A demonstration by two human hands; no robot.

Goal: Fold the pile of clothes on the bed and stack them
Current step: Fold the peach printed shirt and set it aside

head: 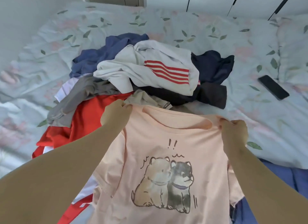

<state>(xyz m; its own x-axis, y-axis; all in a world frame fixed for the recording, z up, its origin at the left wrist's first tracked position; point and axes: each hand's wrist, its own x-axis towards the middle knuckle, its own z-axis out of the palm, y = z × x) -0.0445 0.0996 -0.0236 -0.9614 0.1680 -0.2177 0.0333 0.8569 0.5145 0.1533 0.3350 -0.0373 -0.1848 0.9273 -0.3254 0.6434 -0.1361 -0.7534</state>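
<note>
Zero folded pieces in sight, so I'd call this barely started.

Bed (216, 32) first: floral, rumpled, fills nearly the whole view, and I can't spot a stack anywhere on it.

Pile (150, 90) sits mid-bed, all crumpled and overlapping. Red top (86, 123) is on its left side with a grey one (75, 100) draped over it. White top (126, 65) with red stripes is on the crest, the blue one (103, 57) is behind it to the left, and the navy one (211, 65) is at the right. A dark one (211, 97) pokes out under the white. Seven or eight pieces showing, maybe more buried. All of that still needs doing, I reckon.

Tee (166, 157) is the piece being worked: pink with two cartoon dogs, held up off the bed on the near side of the pile, print facing the camera, hem hanging toward the person.

Blue cloth (283, 182) at the near right edge could be laundry or bedding, can't tell.

Left hand (116, 115) pinches one shoulder of the tee and right hand (233, 132) pinches the other by the collar. Each grip is closed on fabric, with the neckline stretched between them. To me that's the shake-it-out step before laying it flat, so even this one isn't folded yet.

Phone (273, 87) lies on the bed well right of the pile, nothing to do with the job.
</note>
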